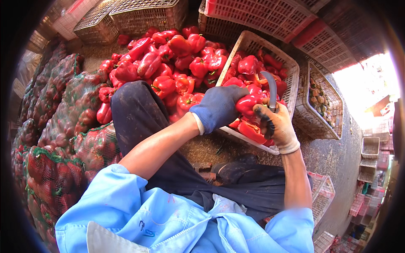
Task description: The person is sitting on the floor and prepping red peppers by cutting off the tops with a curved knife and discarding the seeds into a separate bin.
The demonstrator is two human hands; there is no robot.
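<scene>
Red pepper (248,104), probably light, slick, best cupped by its sides, is clamped in left grip (221,106); knife (271,85) in right grip (279,126)!

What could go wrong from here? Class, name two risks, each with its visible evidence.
The curved knife in the right hand has a bare blade close to the left hand, so a slip might cut through that glove.

The loose pile of peppers lies against the knee; shifting that leg could bruise or scatter some.
</scene>
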